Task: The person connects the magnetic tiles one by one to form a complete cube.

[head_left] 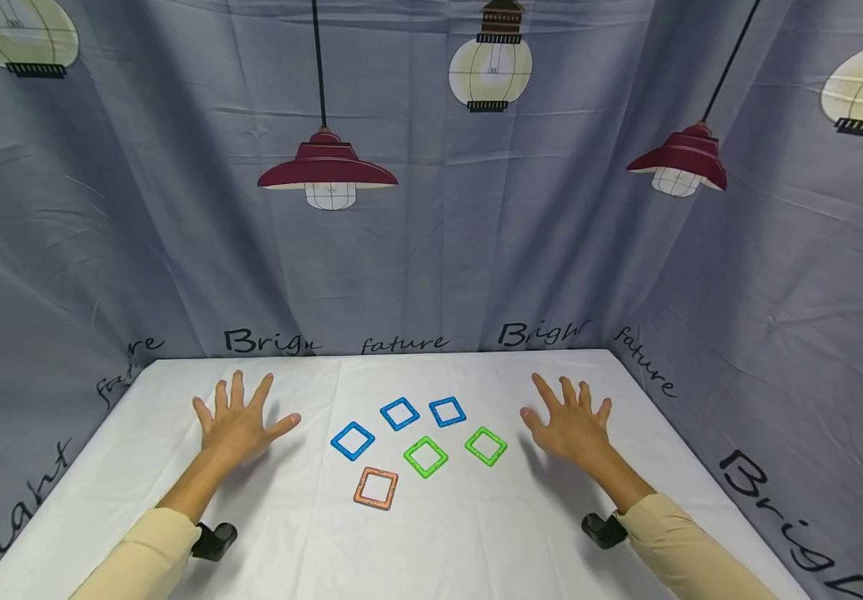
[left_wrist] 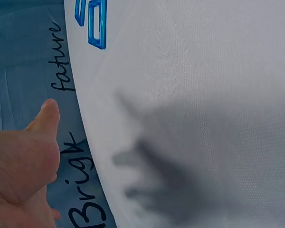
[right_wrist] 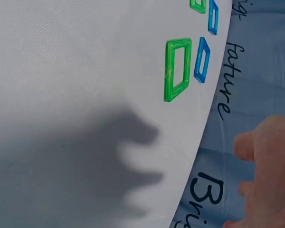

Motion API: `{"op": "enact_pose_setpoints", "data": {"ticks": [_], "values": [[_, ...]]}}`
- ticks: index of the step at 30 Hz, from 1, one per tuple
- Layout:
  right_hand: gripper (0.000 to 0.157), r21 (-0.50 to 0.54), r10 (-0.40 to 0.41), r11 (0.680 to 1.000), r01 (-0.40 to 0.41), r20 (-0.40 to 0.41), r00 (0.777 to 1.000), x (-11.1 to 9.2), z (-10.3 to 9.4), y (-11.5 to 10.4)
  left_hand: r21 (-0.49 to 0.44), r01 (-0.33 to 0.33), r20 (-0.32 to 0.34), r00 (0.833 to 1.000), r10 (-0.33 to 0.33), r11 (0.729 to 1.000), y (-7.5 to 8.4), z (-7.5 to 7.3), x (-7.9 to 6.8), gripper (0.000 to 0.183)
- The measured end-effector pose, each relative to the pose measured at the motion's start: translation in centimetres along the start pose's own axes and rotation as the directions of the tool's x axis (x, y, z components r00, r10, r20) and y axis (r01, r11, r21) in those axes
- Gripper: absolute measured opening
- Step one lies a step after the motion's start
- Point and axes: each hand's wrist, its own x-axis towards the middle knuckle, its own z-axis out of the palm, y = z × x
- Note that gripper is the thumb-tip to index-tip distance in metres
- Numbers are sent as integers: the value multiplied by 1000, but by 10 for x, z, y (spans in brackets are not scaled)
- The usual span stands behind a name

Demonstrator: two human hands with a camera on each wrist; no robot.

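Observation:
Square plastic frames with hollow centres lie flat on the white table between my two hands. Three are blue: a left one [head_left: 342,432], a middle one [head_left: 391,404] and a right one [head_left: 453,423]. Closer to me are two green frames, one in the centre [head_left: 414,446] and one further right [head_left: 474,436]. An orange frame [head_left: 359,484] lies nearest me. My left hand [head_left: 236,427], fingers spread, is held over the table left of the frames, holding nothing. On the other side my right hand [head_left: 569,427] is spread likewise, its thumb towards the right green frame.
A white cloth covers the table [head_left: 446,550]. Grey-blue curtain [head_left: 416,275] with printed lamps and lettering stands along the back and both sides. Black wrist mounts sit under the left cuff [head_left: 213,542] and the right cuff [head_left: 604,530]. Both hands cast shadows on the cloth.

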Motion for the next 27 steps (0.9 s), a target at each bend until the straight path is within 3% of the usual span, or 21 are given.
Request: {"op": "enact_pose_setpoints", "data": {"ticks": [6, 11, 19, 27], "values": [[69, -4, -20, 1000, 20, 7, 1000, 2, 0, -8, -14, -33, -11, 999, 33, 999, 4, 1, -2, 92], [69, 7, -41, 999, 41, -2, 999, 1, 4, -20, -43, -53, 18, 998, 54, 998, 10, 4, -2, 91], [83, 110, -128, 985, 131, -36, 991, -2, 9, -56, -174, -73, 149, 984, 100, 982, 34, 2, 0, 87], [92, 221, -191, 957, 190, -18, 981, -9, 19, -98, -314, -25, 242, 965, 106, 949, 53, 4, 6, 83]]}}
